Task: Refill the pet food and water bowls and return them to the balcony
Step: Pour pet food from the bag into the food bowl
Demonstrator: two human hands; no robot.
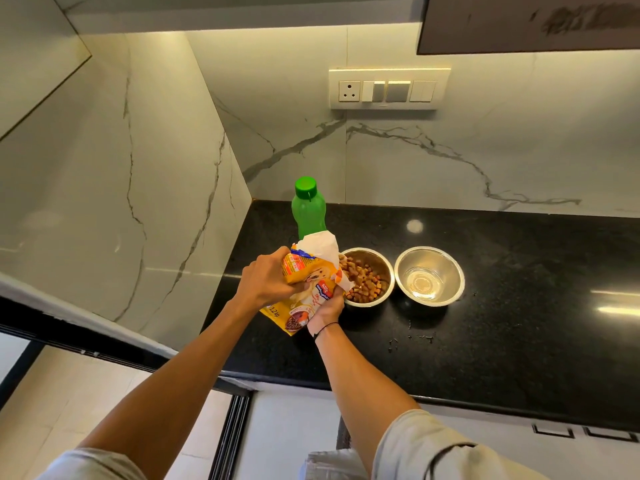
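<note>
Our left hand (266, 284) grips the yellow food bag (304, 289) from above; our right hand (329, 304) clutches its lower side, both arms stretched forward. The bag tilts beside the food bowl (367, 277), its mouth over the rim. The water bowl (429, 275) sits just right of that bowl, the green bottle (308, 209) behind it, with open black counter (519, 306) to the right.

A home kitchen is shown: a polished black stone tabletop (485, 271) is set into a corner of white marble-veined wall panels (415, 157), a socket-and-switch plate (388, 89) is mounted above its back edge, and a dark overhead cabinet (530, 22) is hung higher.
</note>
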